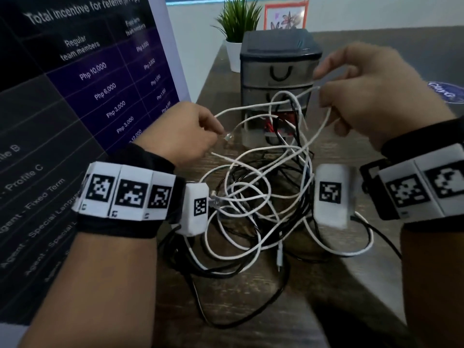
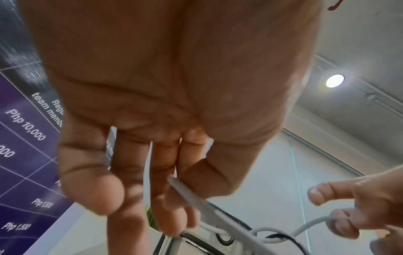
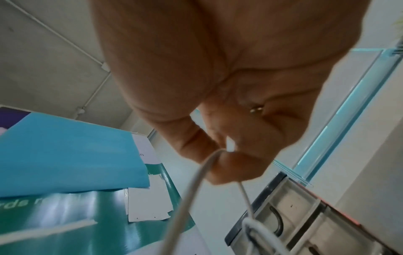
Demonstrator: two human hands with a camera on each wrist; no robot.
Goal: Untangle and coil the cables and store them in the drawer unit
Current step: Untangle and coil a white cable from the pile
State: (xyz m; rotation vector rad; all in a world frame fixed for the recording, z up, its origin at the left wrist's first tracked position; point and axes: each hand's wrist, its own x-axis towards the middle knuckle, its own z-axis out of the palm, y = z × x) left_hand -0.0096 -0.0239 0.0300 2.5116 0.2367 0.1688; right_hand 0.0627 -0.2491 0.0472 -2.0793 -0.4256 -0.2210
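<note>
A tangle of white and black cables (image 1: 261, 197) hangs between my hands above the dark wooden table (image 1: 251, 310). My left hand (image 1: 185, 131) pinches a white cable (image 2: 218, 212) near its plug end (image 1: 228, 137), thumb against fingers. My right hand (image 1: 371, 96) is raised higher and grips a loop of white cable (image 3: 196, 177) in curled fingers. Behind the tangle stands the drawer unit (image 1: 278, 69), dark-topped with clear drawers and black handles; its lower drawer holds red and black items.
A potted green plant (image 1: 238, 23) stands behind the unit to its left. A dark and purple poster (image 1: 82, 79) rises along the table's left side. Black cables trail toward me over the table (image 1: 226, 320). A blue round item (image 1: 444, 94) lies at far right.
</note>
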